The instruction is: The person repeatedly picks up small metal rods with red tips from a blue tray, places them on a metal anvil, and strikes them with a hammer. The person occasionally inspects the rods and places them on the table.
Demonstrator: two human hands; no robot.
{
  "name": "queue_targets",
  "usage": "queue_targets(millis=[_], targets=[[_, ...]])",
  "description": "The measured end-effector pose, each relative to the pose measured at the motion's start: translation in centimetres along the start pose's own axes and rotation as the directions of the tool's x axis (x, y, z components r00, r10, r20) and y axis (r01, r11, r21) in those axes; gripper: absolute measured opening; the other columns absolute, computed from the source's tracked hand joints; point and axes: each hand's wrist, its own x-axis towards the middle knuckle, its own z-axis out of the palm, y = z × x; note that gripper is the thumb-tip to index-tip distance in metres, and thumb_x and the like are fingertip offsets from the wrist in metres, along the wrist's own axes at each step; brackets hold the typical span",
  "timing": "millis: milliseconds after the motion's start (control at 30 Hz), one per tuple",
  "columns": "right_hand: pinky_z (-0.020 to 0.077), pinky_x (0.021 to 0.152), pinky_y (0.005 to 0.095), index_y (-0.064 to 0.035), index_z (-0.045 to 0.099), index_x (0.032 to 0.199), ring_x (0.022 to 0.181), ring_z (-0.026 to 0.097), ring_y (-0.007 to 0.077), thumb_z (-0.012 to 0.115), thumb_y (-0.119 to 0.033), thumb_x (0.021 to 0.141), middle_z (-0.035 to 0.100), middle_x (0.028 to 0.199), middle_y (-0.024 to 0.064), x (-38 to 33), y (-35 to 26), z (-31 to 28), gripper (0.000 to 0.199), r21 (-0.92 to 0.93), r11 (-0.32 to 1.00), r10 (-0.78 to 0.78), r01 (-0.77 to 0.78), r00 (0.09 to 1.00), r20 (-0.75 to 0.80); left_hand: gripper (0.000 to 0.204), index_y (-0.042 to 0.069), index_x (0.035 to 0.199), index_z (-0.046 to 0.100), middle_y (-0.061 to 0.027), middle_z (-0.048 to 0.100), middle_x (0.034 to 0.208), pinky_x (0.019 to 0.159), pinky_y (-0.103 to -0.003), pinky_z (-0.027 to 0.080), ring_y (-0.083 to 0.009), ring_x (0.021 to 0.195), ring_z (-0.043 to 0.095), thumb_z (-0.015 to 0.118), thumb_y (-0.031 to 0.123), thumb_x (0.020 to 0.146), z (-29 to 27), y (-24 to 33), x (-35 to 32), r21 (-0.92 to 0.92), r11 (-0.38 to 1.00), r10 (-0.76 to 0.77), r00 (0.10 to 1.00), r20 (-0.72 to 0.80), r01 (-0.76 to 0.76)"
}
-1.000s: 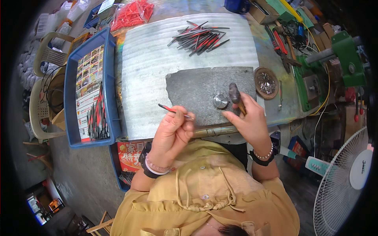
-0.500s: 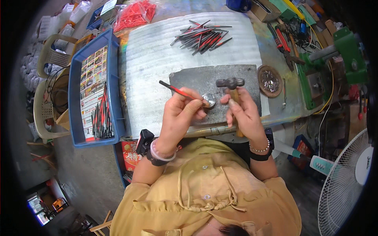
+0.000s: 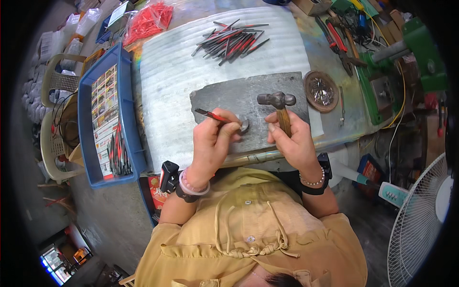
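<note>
Pinched in the fingers of my left hand [image 3: 210, 143] is a slim black-and-red stick-like tool [image 3: 207, 114], its near end hidden by the fingers. Just right of those fingertips, a small shiny round metal piece [image 3: 244, 126] rests on a dark grey stone slab [image 3: 248, 88]. My right hand [image 3: 299, 143] is closed around the wooden handle of a ball-peen hammer [image 3: 277, 99], head pointing away from me above the slab. Its thumb and forefinger come together left of the handle; anything tiny between them cannot be made out.
Several similar sticks lie in a pile [image 3: 232, 42] on white foam sheet [image 3: 167, 95]. More sit in a blue tray [image 3: 135, 138] at left. A round brown dish [image 3: 310, 101] of small metal bits stands right of the slab, near pliers [image 3: 346, 62] and a green vise [image 3: 420, 60]. A fan [image 3: 420, 210] stands lower right.
The view has shifted slightly, moving the table leftward. My left hand still holds the stick beside the metal piece. My right thumb and forefinger have drawn together, the hammer still in that hand.
</note>
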Motion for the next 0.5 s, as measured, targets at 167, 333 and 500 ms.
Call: queue_targets(millis=[167, 333, 500], targets=[[0.0395, 0.056, 0.0198, -0.0007, 0.058, 0.108, 0.063, 0.049, 0.0023, 0.056, -0.007, 0.094, 0.061, 0.074, 0.0000, -0.07, 0.00, 0.08, 0.015, 0.020, 0.999, -0.031, 0.031, 0.999, -0.013, 0.005, -0.002, 0.090, 0.058, -0.0047, 0.060, 0.083, 0.060, -0.022, 0.053, -0.0088, 0.068, 0.060, 0.055, -0.006, 0.092, 0.11, 0.15, 0.10, 0.048, 0.998, 0.031, 0.999, 0.009, -0.032], [0.0407, 0.058, 0.0203, -0.0001, 0.058, 0.107, 0.065, 0.051, 0.0034, 0.057, -0.007, 0.094, 0.061, 0.076, 0.0009, -0.07, -0.13, 0.06, 0.015, 0.019, 1.000, -0.021, 0.021, 1.000, -0.007, 0.004, -0.003, 0.090, 0.057, -0.0054, 0.061, 0.082, 0.059, -0.023, 0.053, -0.0096, 0.066, 0.061, 0.055, -0.006, 0.092, 0.09, 0.21, 0.06, 0.112, 0.992, 0.059, 0.998, 0.010, -0.060], [0.0417, 0.060, 0.0203, 0.0009, 0.058, 0.107, 0.068, 0.053, 0.0046, 0.056, -0.007, 0.094, 0.061, 0.078, 0.0020, -0.11, -0.09, 0.01, 0.016, 0.021, 1.000, -0.021, 0.021, 1.000, -0.001, 0.004, -0.002, 0.091, 0.057, -0.0057, 0.061, 0.081, 0.059, -0.023, 0.053, -0.0098, 0.065, 0.062, 0.055, -0.005, 0.092, 0.01, 0.11, 0.08, 0.088, 0.996, 0.030, 1.000, 0.003, -0.030]])
